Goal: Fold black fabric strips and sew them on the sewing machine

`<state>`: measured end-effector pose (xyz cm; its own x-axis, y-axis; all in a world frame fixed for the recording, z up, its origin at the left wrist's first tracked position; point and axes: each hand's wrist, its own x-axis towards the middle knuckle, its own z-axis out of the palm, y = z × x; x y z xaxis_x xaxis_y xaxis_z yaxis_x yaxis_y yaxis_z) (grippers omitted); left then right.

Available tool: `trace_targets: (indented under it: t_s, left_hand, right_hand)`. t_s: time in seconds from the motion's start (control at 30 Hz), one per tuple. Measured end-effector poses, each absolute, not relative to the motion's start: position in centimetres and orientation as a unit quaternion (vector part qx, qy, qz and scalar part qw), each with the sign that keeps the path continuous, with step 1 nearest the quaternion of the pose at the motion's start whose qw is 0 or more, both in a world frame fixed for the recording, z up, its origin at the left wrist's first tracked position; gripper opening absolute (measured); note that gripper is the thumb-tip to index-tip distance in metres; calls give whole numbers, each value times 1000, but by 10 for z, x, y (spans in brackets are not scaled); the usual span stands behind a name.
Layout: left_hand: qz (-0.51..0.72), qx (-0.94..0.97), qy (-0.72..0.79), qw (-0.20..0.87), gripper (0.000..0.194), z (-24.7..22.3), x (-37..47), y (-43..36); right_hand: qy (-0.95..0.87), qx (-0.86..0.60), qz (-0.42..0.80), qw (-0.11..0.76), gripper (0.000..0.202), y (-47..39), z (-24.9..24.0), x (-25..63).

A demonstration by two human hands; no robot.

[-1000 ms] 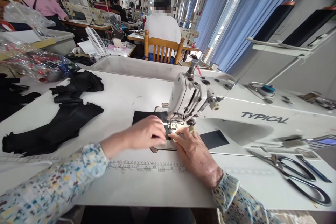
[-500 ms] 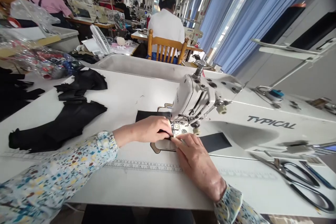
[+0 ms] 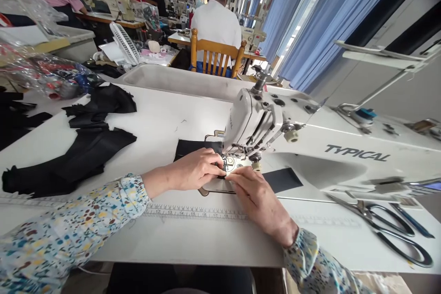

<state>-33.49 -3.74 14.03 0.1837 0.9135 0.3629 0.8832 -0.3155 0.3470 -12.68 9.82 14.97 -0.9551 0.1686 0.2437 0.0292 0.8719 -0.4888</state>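
A piece of black fabric (image 3: 186, 148) lies on the bed of the white sewing machine (image 3: 253, 115), its edge by the presser foot. My left hand (image 3: 193, 170) rests on this fabric, fingers bent and closed on its near edge. Opposite it, my right hand (image 3: 258, 195) pinches the same edge just in front of the needle area, thumb hidden underneath. The fingertips of both hands nearly meet. Beyond my right hand, a flat dark strip (image 3: 284, 180) lies under the machine arm.
Black fabric pieces (image 3: 69, 161) lie at left. Scissors (image 3: 379, 225) and a blue pen-like tool (image 3: 413, 220) sit at right. A printed ruler scale (image 3: 193, 213) crosses the table front. Ahead, a person in white (image 3: 217, 23) sits on a wooden chair (image 3: 217, 50).
The view has shifted slightly, so most things sit a little higher. My right fingers have drawn together into a tighter pinch at the fabric edge. My left hand stays on the fabric.
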Motion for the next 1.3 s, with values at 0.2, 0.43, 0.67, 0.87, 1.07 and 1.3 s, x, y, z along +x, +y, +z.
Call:
trace_targets:
  t_s: [0.2,0.43,0.67,0.87,1.07,1.3]
  left_hand:
    - [261,765,588,29,38,139,-336,-37]
    - [261,744,615,-11,29,137,-327,-47]
    - [217,746,630,11,36,139,-323,-57]
    - [217,739,637,22,36,135,-327,-53]
    - [220,743,632,6,38,132,-334,-49]
    - [206,747,632,-22,34,129,-341,-43]
  right_hand:
    - [-970,-34,187,150,33,94,145,-127]
    - [-980,-17,132,148,34,93,148,-124]
    - [-980,-6,136,146,34,98,145,-123]
    - [-980,3,141,144,36,104,143,-126]
    - [-983,-6,121,136,38,107,144,-130]
    - [-986,-16,105,127,38,111,141,-135]
